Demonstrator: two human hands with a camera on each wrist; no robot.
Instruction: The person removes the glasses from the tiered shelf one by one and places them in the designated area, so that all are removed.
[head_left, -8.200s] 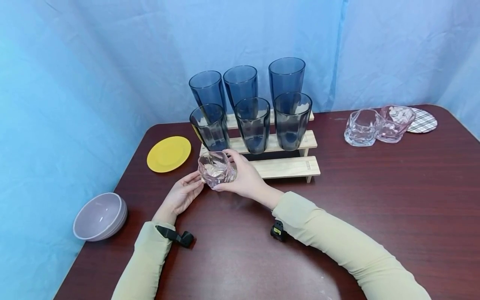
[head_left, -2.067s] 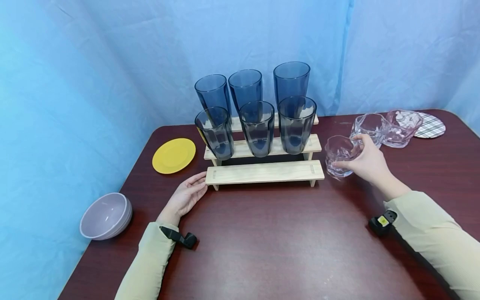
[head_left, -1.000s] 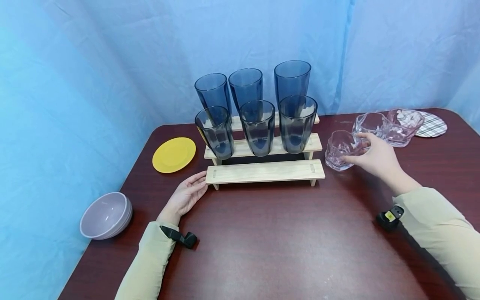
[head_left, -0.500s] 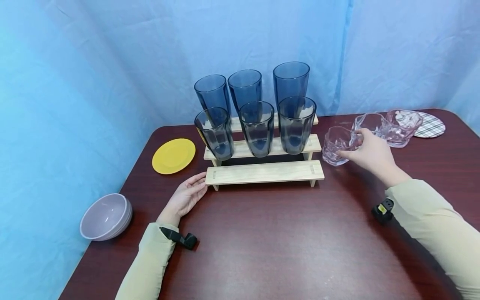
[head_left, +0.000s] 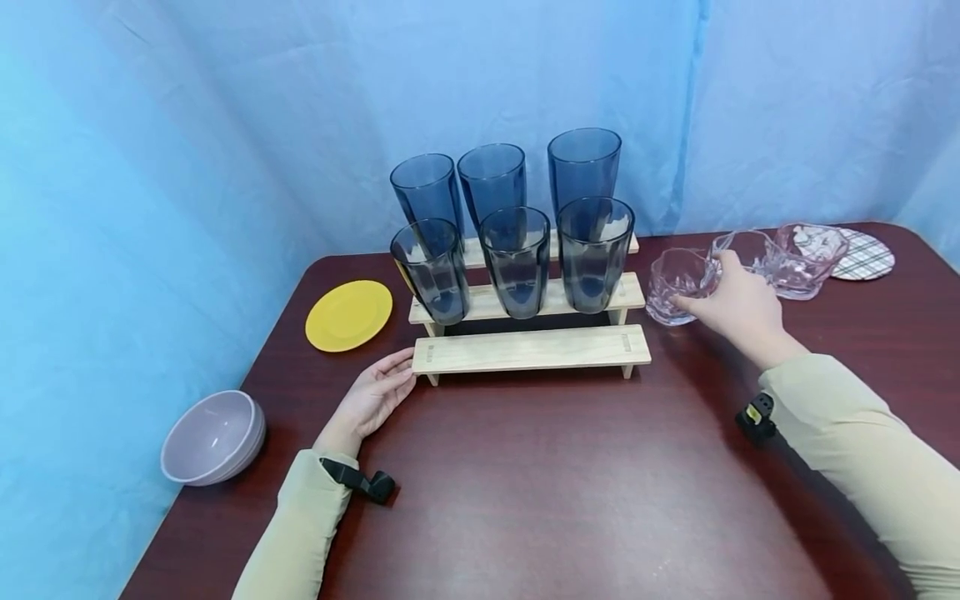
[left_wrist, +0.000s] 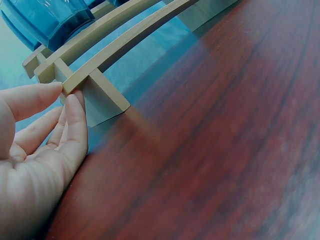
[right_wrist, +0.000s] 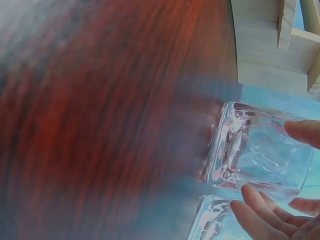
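Note:
My right hand holds a clear, pinkish faceted whisky glass at the rack's right, thumb on one side and fingers on the other. In the right wrist view this glass is upright relative to the tabletop, its base at or very near the surface. A second clear glass sits close beside it, and a pink-tinted glass beyond that. With thumb above and fingers below, my left hand pinches the left end of the low front shelf of a wooden stepped rack.
Tall blue-grey tumblers fill the rack's middle and top steps. A yellow plate lies left of the rack, stacked lilac bowls at the table's left edge. A checked round mat is at the far right, before a blue curtain.
My right hand has carried the glass from the rack's front left to the table at its right, then slid it slightly back toward the other glasses. My left hand stays at the shelf end.

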